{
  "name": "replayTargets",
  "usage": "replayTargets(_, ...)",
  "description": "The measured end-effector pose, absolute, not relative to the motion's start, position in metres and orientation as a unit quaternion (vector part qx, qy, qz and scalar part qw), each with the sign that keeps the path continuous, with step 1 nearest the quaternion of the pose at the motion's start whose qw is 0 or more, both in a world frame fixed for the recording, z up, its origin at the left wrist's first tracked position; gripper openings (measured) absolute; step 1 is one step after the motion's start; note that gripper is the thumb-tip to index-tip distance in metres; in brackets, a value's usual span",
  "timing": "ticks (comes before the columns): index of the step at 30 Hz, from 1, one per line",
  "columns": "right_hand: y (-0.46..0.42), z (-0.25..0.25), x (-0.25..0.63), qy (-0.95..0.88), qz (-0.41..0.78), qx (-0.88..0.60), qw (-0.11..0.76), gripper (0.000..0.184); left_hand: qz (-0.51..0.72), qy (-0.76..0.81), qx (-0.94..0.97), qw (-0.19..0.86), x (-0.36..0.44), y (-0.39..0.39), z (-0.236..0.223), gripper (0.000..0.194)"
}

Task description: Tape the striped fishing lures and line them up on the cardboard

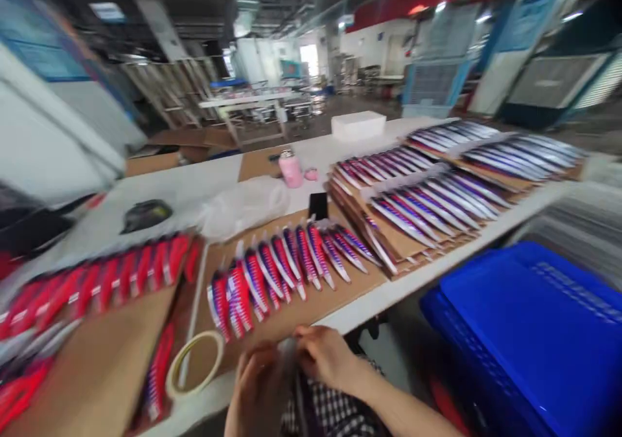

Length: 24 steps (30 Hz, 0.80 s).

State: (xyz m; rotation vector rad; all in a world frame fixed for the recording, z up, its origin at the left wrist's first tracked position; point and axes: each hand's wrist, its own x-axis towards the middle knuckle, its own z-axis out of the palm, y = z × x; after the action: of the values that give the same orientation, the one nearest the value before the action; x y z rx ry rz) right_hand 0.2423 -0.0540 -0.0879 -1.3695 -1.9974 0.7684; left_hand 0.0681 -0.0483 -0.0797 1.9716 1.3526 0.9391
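Note:
My left hand (255, 385) and my right hand (324, 357) meet at the table's near edge, fingers curled round a thin pale strip (290, 353) held between them; motion blur hides what it is. Just beyond them a row of red, white and blue fish-shaped lures (286, 265) lies on a sheet of cardboard (311, 307). A roll of tape (194, 364) sits to the left of my left hand.
Red lures (102, 281) lie in rows at the left. Stacked cardboard sheets carrying more lures (437, 197) fill the right of the white table (184, 181). A pink bottle (290, 168), a clear plastic bag (243, 207) and a white box (358, 125) stand farther back. A blue crate (529, 333) is at right.

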Motion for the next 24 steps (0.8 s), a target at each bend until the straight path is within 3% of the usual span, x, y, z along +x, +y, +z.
replayTargets(8, -0.05, -0.099, 0.242, -0.755, 0.301, -0.503, 0.295, 0.018, 0.271, 0.495, 0.749, 0.347, 0.058, -0.044, -0.09, 0.016)
replayTargets(12, -0.052, -0.097, 0.239, -0.75, 0.299, -0.506, 0.303, 0.022, 0.205, 0.512, 0.763, 0.337, 0.063, -0.039, -0.086, 0.039)
replayTargets(17, -0.052, -0.096, 0.237, -0.744, 0.298, -0.512, 0.309, 0.024, 0.182, 0.536, 0.761, 0.317, 0.068, -0.041, -0.082, 0.011)
replayTargets(24, -0.052, -0.096, 0.24, -0.751, 0.295, -0.508, 0.302, 0.023, 0.18, 0.541, 0.76, 0.311, 0.07, -0.045, -0.08, 0.01)
